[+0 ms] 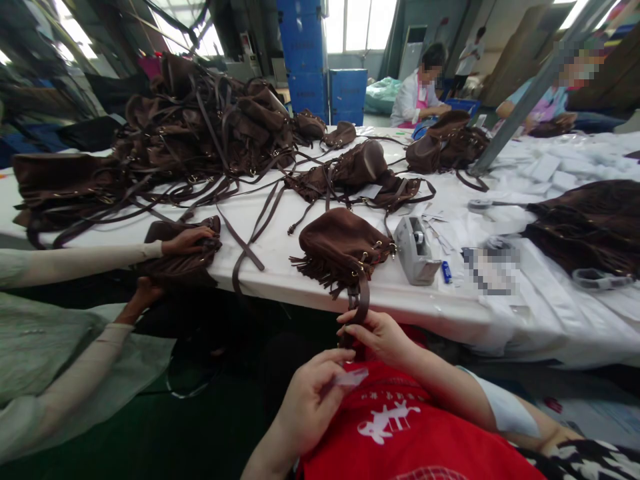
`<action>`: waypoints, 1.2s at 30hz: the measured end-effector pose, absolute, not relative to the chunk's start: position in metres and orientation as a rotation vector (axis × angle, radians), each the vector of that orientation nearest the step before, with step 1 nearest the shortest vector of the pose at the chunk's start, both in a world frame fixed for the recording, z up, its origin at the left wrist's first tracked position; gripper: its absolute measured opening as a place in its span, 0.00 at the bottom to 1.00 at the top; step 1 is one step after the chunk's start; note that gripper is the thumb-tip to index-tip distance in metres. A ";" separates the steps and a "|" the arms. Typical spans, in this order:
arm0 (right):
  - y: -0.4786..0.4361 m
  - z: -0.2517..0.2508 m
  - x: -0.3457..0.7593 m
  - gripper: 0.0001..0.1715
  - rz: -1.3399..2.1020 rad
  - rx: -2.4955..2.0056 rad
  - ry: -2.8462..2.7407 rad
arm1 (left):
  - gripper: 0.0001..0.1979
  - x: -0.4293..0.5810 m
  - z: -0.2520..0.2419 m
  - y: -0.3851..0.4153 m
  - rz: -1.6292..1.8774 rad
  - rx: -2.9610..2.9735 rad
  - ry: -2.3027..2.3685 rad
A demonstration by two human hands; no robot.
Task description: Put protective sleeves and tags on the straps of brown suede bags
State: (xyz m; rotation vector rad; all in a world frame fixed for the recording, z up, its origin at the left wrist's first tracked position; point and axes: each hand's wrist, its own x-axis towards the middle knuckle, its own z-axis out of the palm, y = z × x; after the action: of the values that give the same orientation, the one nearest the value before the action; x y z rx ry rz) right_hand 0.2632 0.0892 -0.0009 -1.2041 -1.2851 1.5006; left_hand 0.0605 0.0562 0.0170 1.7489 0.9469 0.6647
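A dark brown fringed drawstring bag lies on its side at the table's front edge. Its strap hangs over the edge toward my lap. My right hand is closed on this strap, thumb against fingers. Just below it, my left hand is closed close to the strap's lower end, with a small clear plastic strip sticking out from its fingers. Whether the left fingertips also touch the strap is hard to see. A grey tape dispenser stands right of the bag, beside a small blue object.
Brown bags with tangled straps form a large heap at the back left. On the left, a co-worker's hands hold another brown bag. A slanted metal post rises from the table. White packets and a dark bag lie right.
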 end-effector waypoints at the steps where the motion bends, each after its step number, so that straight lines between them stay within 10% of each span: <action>1: 0.089 0.000 0.263 0.21 1.520 -1.194 -1.252 | 0.07 0.063 0.018 0.057 0.648 1.775 0.955; 36: 0.091 0.009 0.276 0.20 1.556 -1.080 -1.025 | 0.15 0.082 -0.014 0.082 0.586 1.334 1.011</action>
State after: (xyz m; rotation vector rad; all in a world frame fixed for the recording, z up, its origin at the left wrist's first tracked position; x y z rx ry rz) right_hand 0.2764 0.0908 0.0094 -1.0797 -1.0255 1.5558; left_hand 0.0818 0.0818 -0.0142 1.3338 1.0107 0.5857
